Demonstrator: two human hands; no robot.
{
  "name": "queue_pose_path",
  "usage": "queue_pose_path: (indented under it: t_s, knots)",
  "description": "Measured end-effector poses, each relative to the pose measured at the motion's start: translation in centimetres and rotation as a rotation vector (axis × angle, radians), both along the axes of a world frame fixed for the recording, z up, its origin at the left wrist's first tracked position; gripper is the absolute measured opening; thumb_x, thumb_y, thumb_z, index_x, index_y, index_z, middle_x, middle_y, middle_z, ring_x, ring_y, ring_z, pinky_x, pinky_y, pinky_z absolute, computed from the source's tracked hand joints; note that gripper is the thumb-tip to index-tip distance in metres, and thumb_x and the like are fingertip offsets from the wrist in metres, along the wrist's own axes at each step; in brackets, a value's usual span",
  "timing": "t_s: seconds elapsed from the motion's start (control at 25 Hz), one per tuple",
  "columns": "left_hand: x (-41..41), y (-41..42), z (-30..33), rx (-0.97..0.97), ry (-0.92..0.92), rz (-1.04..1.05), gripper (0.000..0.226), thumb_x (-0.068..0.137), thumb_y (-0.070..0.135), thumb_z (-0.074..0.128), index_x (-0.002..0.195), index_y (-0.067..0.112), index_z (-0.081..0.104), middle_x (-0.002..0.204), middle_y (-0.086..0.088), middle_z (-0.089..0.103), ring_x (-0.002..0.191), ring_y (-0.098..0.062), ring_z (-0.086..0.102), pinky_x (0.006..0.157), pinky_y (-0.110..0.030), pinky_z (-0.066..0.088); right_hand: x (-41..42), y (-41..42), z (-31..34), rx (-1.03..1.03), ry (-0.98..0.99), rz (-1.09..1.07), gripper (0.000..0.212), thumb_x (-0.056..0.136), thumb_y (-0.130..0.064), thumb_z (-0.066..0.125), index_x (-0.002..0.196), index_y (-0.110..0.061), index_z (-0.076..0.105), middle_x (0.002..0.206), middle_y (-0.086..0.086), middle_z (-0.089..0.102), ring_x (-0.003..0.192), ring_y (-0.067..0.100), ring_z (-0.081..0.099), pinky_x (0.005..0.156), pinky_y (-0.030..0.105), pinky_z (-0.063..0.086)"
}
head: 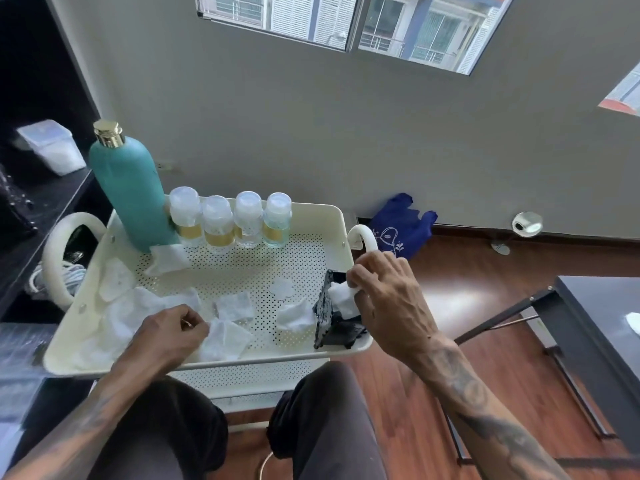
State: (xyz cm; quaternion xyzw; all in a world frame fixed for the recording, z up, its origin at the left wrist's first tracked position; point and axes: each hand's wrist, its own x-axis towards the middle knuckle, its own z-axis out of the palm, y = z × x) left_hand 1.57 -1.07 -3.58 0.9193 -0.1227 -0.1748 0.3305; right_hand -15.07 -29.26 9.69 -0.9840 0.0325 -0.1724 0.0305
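knees [322, 417] are tucked under the perforated tray [311, 216]. at its right edge a cotton pad [341, 295] is pinched by the right hand [384, 299] against a black patterned case [325, 306], seemingly to wipe it; at its front edge a second pad [227, 339] is pinched ready by the left hand [169, 334].

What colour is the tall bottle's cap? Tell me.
The cap is shiny gold, atop the teal bottle; the head view shows it.

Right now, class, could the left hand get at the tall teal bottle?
Probably yes. The teal bottle stands at the tray's back left corner, on the left hand's side, with only flat white pads between. Its fingers already pinch one pad, though.
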Motion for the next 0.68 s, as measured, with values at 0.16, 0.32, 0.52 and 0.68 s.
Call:
queue_pose_path:
  t_s: [0.16, 0.32, 0.52, 0.68]
  knots:
    - [0.0, 0.0, 0.0, 0.001, 0.005, 0.0, 0.014, 0.08, 0.04, 0.067, 0.074, 0.027, 0.067, 0.076, 0.01, 0.069, 0.071, -0.009, 0.063, 0.06, -0.029, 0.048, -0.4, 0.3, 0.5, 0.049, 0.107, -0.011, 0.006, 0.085, -0.01, 0.064, 0.089, -0.013, 0.061, 0.09, 0.003, 0.062, 0.077, 0.02, 0.052, 0.076, 0.034, 0.046]
    - [0.0, 0.1, 0.0, 0.005, 0.006, -0.002, 0.013, 0.08, 0.04, 0.067, 0.074, 0.028, 0.067, 0.077, 0.01, 0.069, 0.071, -0.009, 0.063, 0.06, -0.029, 0.047, 1.0, 0.7, 2.0, 0.05, 0.33, -0.03, 0.015, 0.089, -0.02, 0.058, 0.08, -0.018, 0.047, 0.082, 0.001, 0.059, 0.072, 0.021, 0.046, 0.074, 0.037, 0.045]
    - [-0.1, 0.0, 0.1, -0.009, 0.01, -0.001, 0.014, 0.08, 0.04, 0.067, 0.074, 0.027, 0.067, 0.075, 0.01, 0.069, 0.07, -0.009, 0.063, 0.058, -0.028, 0.045, 0.8, 0.4, 4.0, 0.22, 0.532, -0.013, 0.021, 0.092, -0.018, 0.05, 0.11, -0.025, 0.056, 0.093, 0.002, 0.072, 0.082, 0.025, 0.064, 0.076, 0.037, 0.051]
    - [0.0, 0.0, 0.0, -0.009, 0.006, -0.007, 0.014, 0.079, 0.04, 0.067, 0.073, 0.027, 0.067, 0.073, 0.01, 0.069, 0.068, -0.009, 0.063, 0.058, -0.028, 0.045, -1.4, 0.0, 4.6, 0.333, 0.643, 0.072, 0.047, 0.086, -0.046, 0.059, 0.13, -0.031, 0.05, 0.12, -0.004, 0.068, 0.109, 0.013, 0.063, 0.091, 0.03, 0.05]
